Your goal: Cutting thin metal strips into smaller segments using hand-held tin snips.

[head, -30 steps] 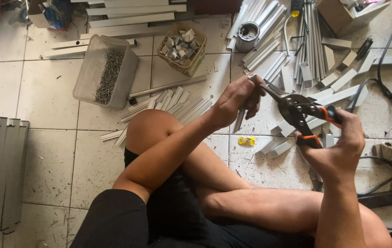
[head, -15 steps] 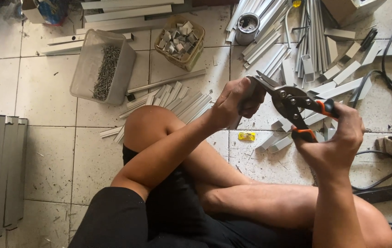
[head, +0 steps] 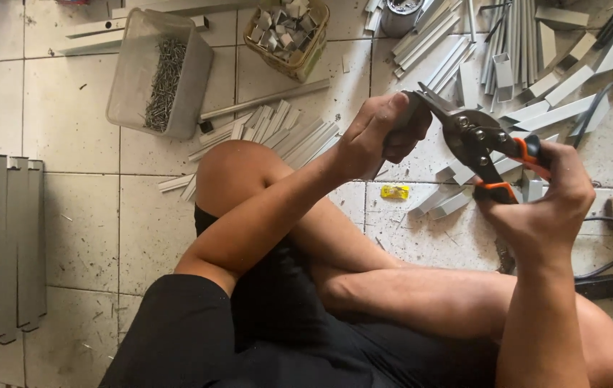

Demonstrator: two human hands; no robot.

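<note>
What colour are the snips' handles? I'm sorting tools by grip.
Orange and black, on the snips in the head view.

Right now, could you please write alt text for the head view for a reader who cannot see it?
A person sitting on a tiled floor holds a metal strip in the left hand and snips with orange handles in the right hand, blades at the strip. Around lie cut metal pieces, a tub of nails and a basket of offcuts.

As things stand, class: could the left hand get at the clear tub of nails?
Probably not at once: the left hand is closed on a metal piece at the snips; the tub of nails sits apart, beyond the raised knee.
</note>
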